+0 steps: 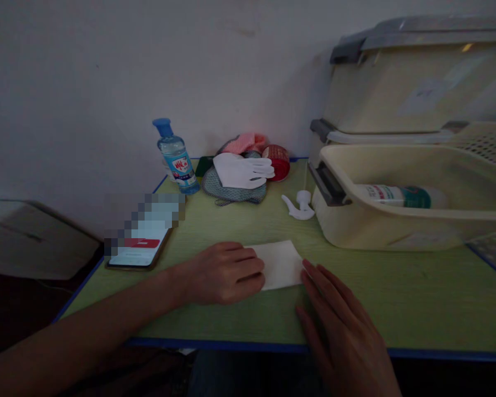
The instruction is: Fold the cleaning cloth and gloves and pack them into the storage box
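A small white folded sheet [279, 264], paper or cloth, I cannot tell which, lies flat on the green table. My left hand [227, 273] is closed over its left end, fingers curled, with the thumb hidden. At the sheet's right edge, my right hand [339, 320] has its fingers stretched out, and the fingertips touch or nearly touch the corner. Behind the sheet, a white spray nozzle [300, 207] lies on the table. A white glove [243, 170] rests on a grey mesh cloth [233, 187] further back.
A blue bottle [177, 157] stands at the back left, with a lit phone [138, 248] in front of it. A red roll [278, 161] and pink cloth [248, 142] sit near the wall. On the right, a cream bin [380, 226] holds a bottle [397, 196]; lidded boxes [388, 94] are stacked behind.
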`<state>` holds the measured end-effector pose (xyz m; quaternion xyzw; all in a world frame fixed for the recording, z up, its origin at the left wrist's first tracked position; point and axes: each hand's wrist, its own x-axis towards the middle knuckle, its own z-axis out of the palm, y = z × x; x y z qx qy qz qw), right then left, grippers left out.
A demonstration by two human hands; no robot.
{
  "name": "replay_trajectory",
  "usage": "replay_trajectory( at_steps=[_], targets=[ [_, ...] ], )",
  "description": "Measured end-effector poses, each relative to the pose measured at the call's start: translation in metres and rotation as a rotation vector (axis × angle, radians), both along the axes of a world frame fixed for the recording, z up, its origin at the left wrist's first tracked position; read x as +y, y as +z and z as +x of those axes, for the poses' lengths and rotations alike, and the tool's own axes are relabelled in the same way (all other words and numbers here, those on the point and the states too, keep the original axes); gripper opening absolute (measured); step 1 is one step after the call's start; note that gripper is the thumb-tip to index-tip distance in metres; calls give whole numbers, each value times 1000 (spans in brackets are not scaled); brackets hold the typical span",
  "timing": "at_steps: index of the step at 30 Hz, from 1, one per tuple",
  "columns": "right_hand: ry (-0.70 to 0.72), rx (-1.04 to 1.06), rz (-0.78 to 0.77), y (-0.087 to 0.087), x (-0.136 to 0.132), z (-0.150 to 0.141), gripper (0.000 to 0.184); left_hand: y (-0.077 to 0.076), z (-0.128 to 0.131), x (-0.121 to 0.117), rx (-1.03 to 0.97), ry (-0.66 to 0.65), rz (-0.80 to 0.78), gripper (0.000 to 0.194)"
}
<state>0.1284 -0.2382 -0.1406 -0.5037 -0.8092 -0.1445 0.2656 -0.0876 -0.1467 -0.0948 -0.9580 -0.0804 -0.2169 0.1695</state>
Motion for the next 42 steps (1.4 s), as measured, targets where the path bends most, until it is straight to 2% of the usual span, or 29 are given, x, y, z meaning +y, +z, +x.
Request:
replay_trajectory(
  at_steps=[4, 7, 11, 13, 16, 19, 21, 27, 33, 39, 42],
  targets=[
    [-5, -6, 11, 0, 0, 0, 37, -3, 0, 0, 96, -5, -90, 20],
    [-2, 12, -3, 1, 0, 1, 37, 0, -3, 0, 178, -1, -264, 9],
    [-4, 30, 2, 2, 0, 1, 34, 7, -7, 1, 173, -48, -570, 14],
    [-6, 48, 0, 2, 0, 0, 34, 7, -5, 2, 120, -46, -675, 17],
    [-12, 59, -5, 2, 0, 0, 34, 3, 3, 1, 15, 81, -741, 33],
    [-13, 47, 5, 2, 0, -1, 33, -5, 12, 0, -22, 279, -755, 35],
    [-10, 26, 8, 2, 1, -1, 33, -8, 15, 0, -19, 338, -752, 30],
    [-17, 23, 32, 2, 1, -1, 32, -12, 12, -5, 55, 250, -555, 11],
    [-27, 31, 18, 2, 1, 1, 32, -17, 11, -9, 189, 298, -370, 36],
    [-19, 26, 19, 4, 2, 0, 31, -19, 8, -6, 265, 281, -502, 47],
    [1, 32, 7, 4, 2, 1, 32, -17, 6, -6, 306, 256, -571, 61]
  ],
)
